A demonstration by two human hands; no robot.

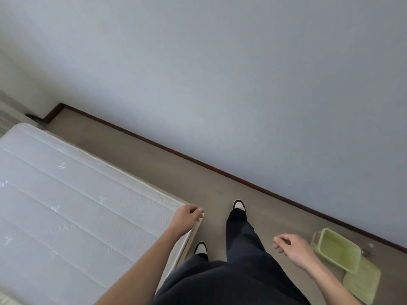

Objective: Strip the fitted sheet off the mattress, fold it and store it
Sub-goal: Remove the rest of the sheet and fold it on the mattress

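So the mattress takes up the whole lower left, and its top looks like a white quilted surface with long stitched channels and little shiny motifs scattered over it. Honestly can't tell whether that's a tight fitted sheet or the bare mattress cover; there's no loose or bunched fabric showing anywhere. A beige band runs along the edge, and the near corner sits right by the person's legs.

The left hand is at that near corner, fingers curled down over the edge. It seems to be pinching something right at the corner, but the fingertips are tucked and slightly blurred, so what exactly they've got is hard to call. The right hand hangs in the air over the floor, fingers loosely curled and holding nothing.

Off to the right, a light green bin lies tipped near the wall, with a matching green lid flat just beside it. Something small and brownish is tucked behind the bin, mostly hidden. The mattress runs off the left and bottom edges. Dark trousers and two black-and-white shoes fill the bottom middle.
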